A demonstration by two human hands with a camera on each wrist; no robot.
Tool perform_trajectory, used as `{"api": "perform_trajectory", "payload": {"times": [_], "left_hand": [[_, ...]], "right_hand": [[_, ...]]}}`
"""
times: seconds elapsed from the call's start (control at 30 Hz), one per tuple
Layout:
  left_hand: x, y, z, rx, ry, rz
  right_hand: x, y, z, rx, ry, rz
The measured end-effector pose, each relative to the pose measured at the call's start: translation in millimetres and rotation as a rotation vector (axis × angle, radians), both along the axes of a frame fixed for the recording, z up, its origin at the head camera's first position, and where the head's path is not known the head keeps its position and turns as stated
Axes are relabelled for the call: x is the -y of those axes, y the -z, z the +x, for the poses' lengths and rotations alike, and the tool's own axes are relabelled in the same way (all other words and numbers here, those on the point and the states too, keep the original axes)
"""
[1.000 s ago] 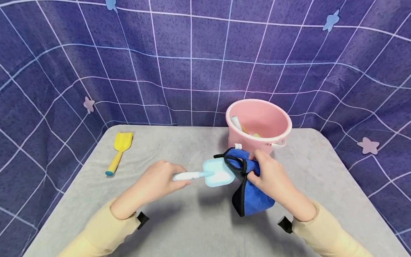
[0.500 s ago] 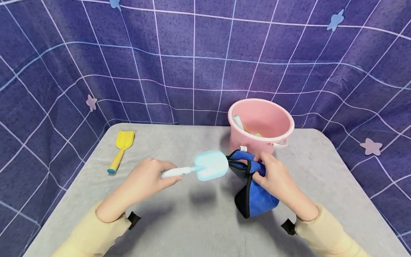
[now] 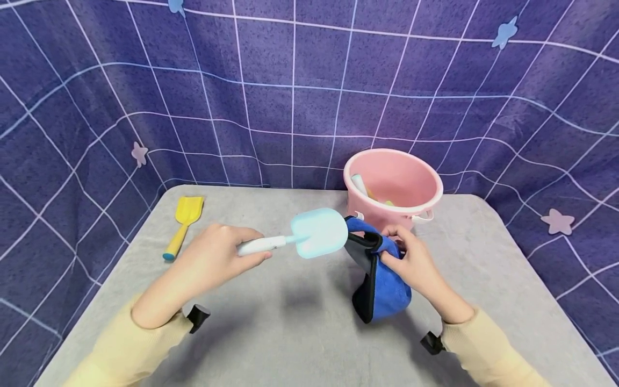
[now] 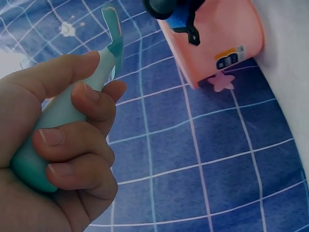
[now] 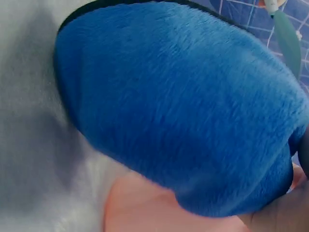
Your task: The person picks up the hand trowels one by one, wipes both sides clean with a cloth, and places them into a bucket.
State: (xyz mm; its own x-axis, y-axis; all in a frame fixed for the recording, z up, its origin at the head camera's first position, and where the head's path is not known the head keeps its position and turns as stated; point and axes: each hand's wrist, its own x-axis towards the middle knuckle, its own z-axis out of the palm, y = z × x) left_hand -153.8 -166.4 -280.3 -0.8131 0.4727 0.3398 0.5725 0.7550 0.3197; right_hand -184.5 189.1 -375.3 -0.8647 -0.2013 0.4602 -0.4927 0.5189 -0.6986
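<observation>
My left hand (image 3: 215,255) grips the white handle of a light blue toy shovel (image 3: 319,232), its fingers curled round the handle in the left wrist view. The shovel's blade is raised over the table, pointing right. Between thumb and fingers, my right hand (image 3: 410,263) pinches the upper part of a blue plush cloth (image 3: 387,295) with black edging. That cloth looks like a mitt or small bag and fills most of the right wrist view. The blade's right edge lies close to the cloth's opening; whether they touch I cannot tell.
Behind the cloth stands a pink bucket (image 3: 382,219) with a white-handled item (image 3: 359,184) and yellowish things inside. A yellow toy shovel (image 3: 187,210) lies at the left on the grey table (image 3: 271,344). A dark blue gridded curtain (image 3: 261,107) surrounds the back and sides.
My left hand has moved the light blue shovel left and up, out of its overlap with the cloth. The cloth stays in my right hand and has shifted only slightly.
</observation>
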Motion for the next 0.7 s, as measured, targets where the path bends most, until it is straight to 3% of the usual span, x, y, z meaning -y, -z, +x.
{"api": "perform_trajectory", "payload": {"times": [0.13,0.27,0.43,0.53,0.7], "left_hand": [[-5,-7.9,-2.2,-0.014,0.018,0.000],[-12,-13.4,-5.1,-0.005,0.026,-0.008],[-20,-19.1,-8.0,0.004,0.045,0.010],[-25,-21.0,-9.7,-0.024,0.057,0.029],[-35,-20.8,-13.2,-0.078,0.078,0.045]], "right_hand": [[3,4.2,-2.5,0.069,-0.049,-0.169],[1,19.4,-10.4,0.181,-0.059,-0.319],[6,25.2,-14.0,0.332,-0.097,-0.549],[10,26.1,-14.2,0.419,-0.154,-0.689],[17,24.0,-12.8,0.540,-0.226,-0.824]]}}
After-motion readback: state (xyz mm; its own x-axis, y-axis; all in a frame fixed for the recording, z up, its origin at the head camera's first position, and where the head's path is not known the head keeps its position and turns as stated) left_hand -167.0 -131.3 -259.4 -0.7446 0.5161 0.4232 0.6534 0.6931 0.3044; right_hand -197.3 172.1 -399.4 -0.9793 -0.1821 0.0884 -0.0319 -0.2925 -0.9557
